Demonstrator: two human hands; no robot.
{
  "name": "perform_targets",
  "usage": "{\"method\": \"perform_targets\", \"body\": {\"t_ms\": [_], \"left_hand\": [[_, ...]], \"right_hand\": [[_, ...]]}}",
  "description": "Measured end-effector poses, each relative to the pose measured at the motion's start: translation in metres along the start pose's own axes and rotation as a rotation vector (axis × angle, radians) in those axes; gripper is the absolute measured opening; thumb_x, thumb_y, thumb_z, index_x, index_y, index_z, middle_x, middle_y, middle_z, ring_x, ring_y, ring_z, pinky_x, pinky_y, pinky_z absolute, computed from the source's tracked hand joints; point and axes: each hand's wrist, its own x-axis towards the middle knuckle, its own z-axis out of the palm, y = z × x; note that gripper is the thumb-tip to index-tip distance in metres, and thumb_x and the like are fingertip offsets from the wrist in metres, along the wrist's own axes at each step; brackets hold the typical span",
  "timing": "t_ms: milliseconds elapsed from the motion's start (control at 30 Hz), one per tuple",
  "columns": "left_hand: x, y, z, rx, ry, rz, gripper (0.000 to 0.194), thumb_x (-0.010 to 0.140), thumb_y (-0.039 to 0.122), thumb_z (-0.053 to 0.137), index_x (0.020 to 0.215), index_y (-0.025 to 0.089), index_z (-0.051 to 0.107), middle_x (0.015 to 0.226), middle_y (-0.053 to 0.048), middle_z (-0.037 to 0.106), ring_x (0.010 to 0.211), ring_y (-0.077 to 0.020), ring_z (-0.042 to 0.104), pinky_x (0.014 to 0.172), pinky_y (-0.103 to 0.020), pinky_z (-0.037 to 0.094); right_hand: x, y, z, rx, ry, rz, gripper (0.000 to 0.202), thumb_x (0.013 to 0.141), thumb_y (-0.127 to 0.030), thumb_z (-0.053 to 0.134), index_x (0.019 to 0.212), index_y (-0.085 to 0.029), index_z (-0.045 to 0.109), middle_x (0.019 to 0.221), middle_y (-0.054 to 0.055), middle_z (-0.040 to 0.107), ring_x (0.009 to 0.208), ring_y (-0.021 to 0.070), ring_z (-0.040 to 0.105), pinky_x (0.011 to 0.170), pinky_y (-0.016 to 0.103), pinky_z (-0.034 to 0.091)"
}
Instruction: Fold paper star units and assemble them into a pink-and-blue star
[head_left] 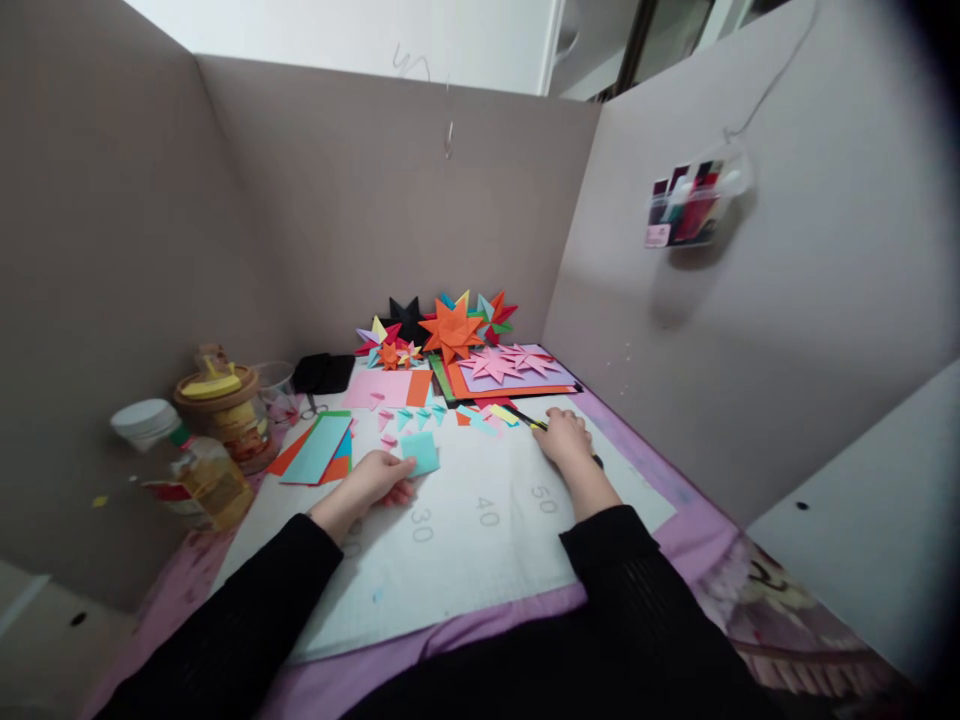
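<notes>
My left hand (379, 477) pinches a small turquoise paper square (420, 453) between thumb and fingers, just above the white mat. Over on the right, my right hand (564, 437) is closed around a slim black and yellow cutter (538, 425); its dark end points left and the other end shows past my palm. Small folded turquoise pieces (421, 416) and pink folded pieces (385, 420) lie beyond my left hand. Loose coloured paper strips (484, 418) sit left of the cutter's end.
The white mat (465, 560) covers a purple cloth (517, 607). Coloured sheets (319, 449), jars (232, 412) and a glue bottle (206, 480) stand left. Folded paper stars (453, 330) are at the back, pink ones (491, 364) on stacked sheets. Grey panels (397, 200) enclose the table.
</notes>
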Motion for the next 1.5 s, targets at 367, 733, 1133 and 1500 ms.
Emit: {"method": "perform_targets", "body": {"t_ms": [367, 733, 1133, 1500], "left_hand": [[-0.004, 0.007, 0.001, 0.330, 0.158, 0.381, 0.027, 0.081, 0.014, 0.042, 0.090, 0.018, 0.067, 0.099, -0.009, 0.065, 0.096, -0.0218, 0.057, 0.086, -0.031, 0.041], [0.004, -0.010, 0.003, 0.444, 0.066, 0.479, 0.039, 0.072, -0.001, 0.041, 0.089, 0.016, 0.071, 0.089, -0.010, 0.067, 0.088, -0.0213, 0.061, 0.080, -0.029, 0.045], [0.002, -0.002, 0.000, 0.471, 0.095, 0.378, 0.026, 0.085, 0.017, 0.039, 0.093, 0.018, 0.063, 0.088, -0.008, 0.068, 0.081, -0.0210, 0.062, 0.070, -0.028, 0.044], [0.002, -0.001, 0.011, 0.489, 0.088, 0.404, 0.026, 0.081, 0.018, 0.047, 0.099, 0.023, 0.066, 0.097, -0.008, 0.066, 0.092, -0.0244, 0.059, 0.072, -0.030, 0.043]], "right_hand": [[-0.017, -0.020, -0.010, -0.199, 0.027, -0.379, 0.040, 0.087, -0.022, 0.048, 0.127, -0.019, 0.048, 0.123, 0.016, 0.051, 0.114, 0.0293, 0.042, 0.094, 0.040, 0.031], [-0.033, -0.041, 0.017, -0.222, -0.125, -0.734, 0.029, 0.083, -0.020, 0.056, 0.112, -0.024, 0.058, 0.107, 0.010, 0.057, 0.105, 0.0244, 0.045, 0.091, 0.039, 0.028], [-0.035, -0.036, 0.012, -0.216, -0.202, -0.744, 0.032, 0.083, -0.018, 0.056, 0.113, -0.026, 0.058, 0.109, 0.008, 0.056, 0.106, 0.0227, 0.045, 0.093, 0.039, 0.026], [-0.037, -0.035, 0.004, -0.236, -0.251, -0.780, 0.034, 0.083, -0.015, 0.054, 0.113, -0.029, 0.060, 0.106, 0.007, 0.057, 0.107, 0.0229, 0.047, 0.100, 0.046, 0.019]]}}
